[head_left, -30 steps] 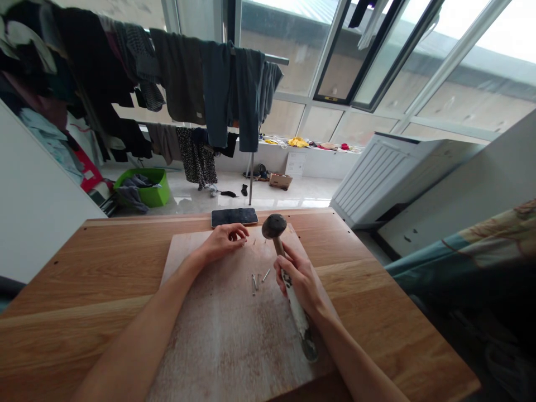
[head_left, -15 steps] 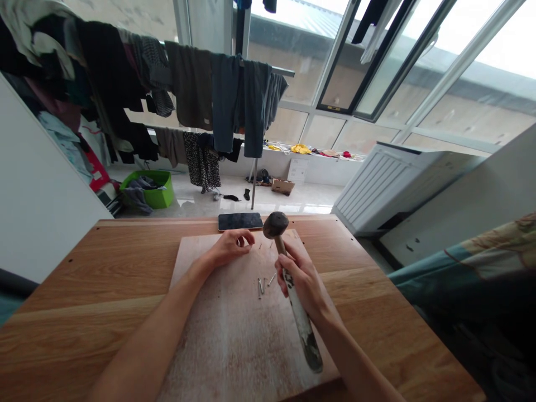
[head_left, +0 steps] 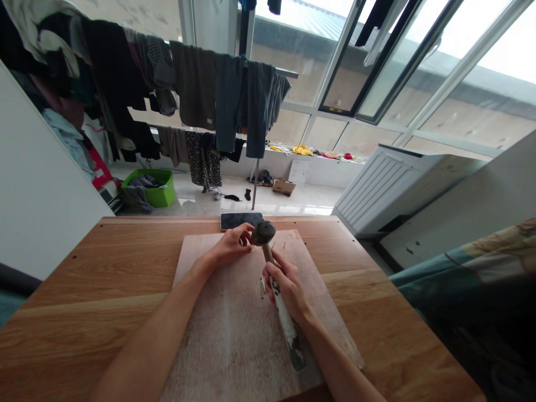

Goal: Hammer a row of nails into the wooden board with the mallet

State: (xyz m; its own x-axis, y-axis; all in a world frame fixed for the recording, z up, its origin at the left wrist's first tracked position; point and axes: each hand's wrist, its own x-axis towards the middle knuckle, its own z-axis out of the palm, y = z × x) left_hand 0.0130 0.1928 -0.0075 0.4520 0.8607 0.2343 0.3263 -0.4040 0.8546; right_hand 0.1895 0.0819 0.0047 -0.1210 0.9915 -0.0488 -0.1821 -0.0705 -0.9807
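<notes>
My right hand [head_left: 287, 287] is closed round the pale handle of a hammer [head_left: 276, 290], whose dark round head is down close to my left fingertips. My left hand [head_left: 230, 245] rests on a worn wooden board [head_left: 234, 335], thumb and fingers pinched together; what they pinch is too small to make out, hidden partly by the hammer head. A few loose nails [head_left: 262, 287] lie on the board just left of my right hand.
The board lies on a wooden table [head_left: 84, 279]. A dark phone [head_left: 240, 220] lies flat at the table's far edge. Beyond are a rack of hanging clothes [head_left: 201, 95], a green basin [head_left: 153, 187] on the floor and a white radiator-like unit [head_left: 389, 178].
The hammer head has come down and to the left, from above the board to right beside my left fingertips. My left hand has stayed in place, pinched.
</notes>
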